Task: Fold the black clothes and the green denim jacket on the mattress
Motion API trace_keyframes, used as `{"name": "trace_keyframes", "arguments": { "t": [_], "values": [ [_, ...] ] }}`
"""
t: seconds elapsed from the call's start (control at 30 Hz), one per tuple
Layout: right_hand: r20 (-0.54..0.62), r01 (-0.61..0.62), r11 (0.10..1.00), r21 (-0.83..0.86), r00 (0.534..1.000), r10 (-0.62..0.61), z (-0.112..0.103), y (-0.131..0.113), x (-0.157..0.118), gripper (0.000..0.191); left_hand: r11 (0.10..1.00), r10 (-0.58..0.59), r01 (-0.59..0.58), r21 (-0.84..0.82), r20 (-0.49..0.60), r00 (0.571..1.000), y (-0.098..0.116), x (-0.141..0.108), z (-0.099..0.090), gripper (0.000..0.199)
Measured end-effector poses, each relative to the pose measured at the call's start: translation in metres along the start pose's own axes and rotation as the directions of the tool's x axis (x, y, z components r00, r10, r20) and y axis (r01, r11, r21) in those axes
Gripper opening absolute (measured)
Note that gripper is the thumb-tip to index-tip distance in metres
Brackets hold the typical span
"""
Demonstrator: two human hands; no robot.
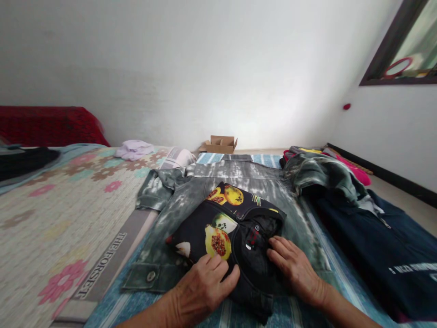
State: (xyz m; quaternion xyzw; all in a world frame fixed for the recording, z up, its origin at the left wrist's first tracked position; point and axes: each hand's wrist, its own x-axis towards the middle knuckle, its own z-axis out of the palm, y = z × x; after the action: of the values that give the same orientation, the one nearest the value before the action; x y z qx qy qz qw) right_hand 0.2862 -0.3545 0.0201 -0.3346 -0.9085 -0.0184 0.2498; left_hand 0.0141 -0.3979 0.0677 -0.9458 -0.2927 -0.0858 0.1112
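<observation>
A black shirt with a yellow and orange fruit print (218,241) lies folded in a slanted bundle. Its round neck opening and inner label face up on the right side. My left hand (206,287) has its bent fingers closed on the near edge of the shirt, the thumb pointing right. On the other side, my right hand (295,269) grips the dark fabric beside the neck opening, its fingertips pressed over the edge. Underneath, a grey-green tie-dye denim jacket (200,189) is spread flat with its collar away from me. The fabric directly under my palms is hidden.
To the right lie a navy garment (362,241) with white lettering and a crumpled tie-dye garment (327,175). A floral bed cover (102,196) spans the left, bearing a pale lilac cloth (134,150). An open cardboard box (220,145) stands by the wall.
</observation>
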Motion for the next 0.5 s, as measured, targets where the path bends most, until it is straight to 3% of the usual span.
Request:
{"name": "trace_keyframes", "arguments": {
  "t": [0.17, 0.23, 0.3, 0.37, 0.43, 0.5],
  "values": [
    [0.001, -0.155, 0.964, 0.214, 0.987, 0.159, -0.007, -0.008, -0.014, 0.039, 0.946, -0.092, 0.147, -0.290, 0.194, 0.977, -0.010, 0.001, -0.023, 0.048],
    [0.033, -0.250, 0.902, 0.352, 0.966, 0.255, -0.012, -0.010, -0.017, 0.037, 0.864, -0.162, 0.233, -0.446, 0.193, 0.968, -0.018, 0.005, -0.033, 0.037],
    [0.052, -0.372, 0.785, 0.496, 0.914, 0.401, -0.017, -0.011, -0.016, 0.030, 0.742, -0.289, 0.342, -0.577, 0.185, 0.939, -0.032, 0.012, -0.039, 0.026],
    [0.100, -0.532, 0.583, 0.614, 0.786, 0.611, -0.020, -0.012, -0.013, 0.028, 0.607, -0.489, 0.466, -0.644, 0.160, 0.857, -0.052, 0.020, -0.040, 0.024],
    [0.224, -0.665, 0.289, 0.689, 0.574, 0.788, -0.020, -0.011, -0.007, 0.041, 0.492, -0.703, 0.580, -0.649, 0.098, 0.705, -0.079, 0.028, -0.036, 0.028],
    [0.364, -0.700, 0.014, 0.714, 0.389, 0.846, -0.019, -0.010, -0.002, 0.058, 0.405, -0.833, 0.682, -0.609, 0.062, 0.551, -0.107, 0.035, -0.026, 0.031]
  ]
}}
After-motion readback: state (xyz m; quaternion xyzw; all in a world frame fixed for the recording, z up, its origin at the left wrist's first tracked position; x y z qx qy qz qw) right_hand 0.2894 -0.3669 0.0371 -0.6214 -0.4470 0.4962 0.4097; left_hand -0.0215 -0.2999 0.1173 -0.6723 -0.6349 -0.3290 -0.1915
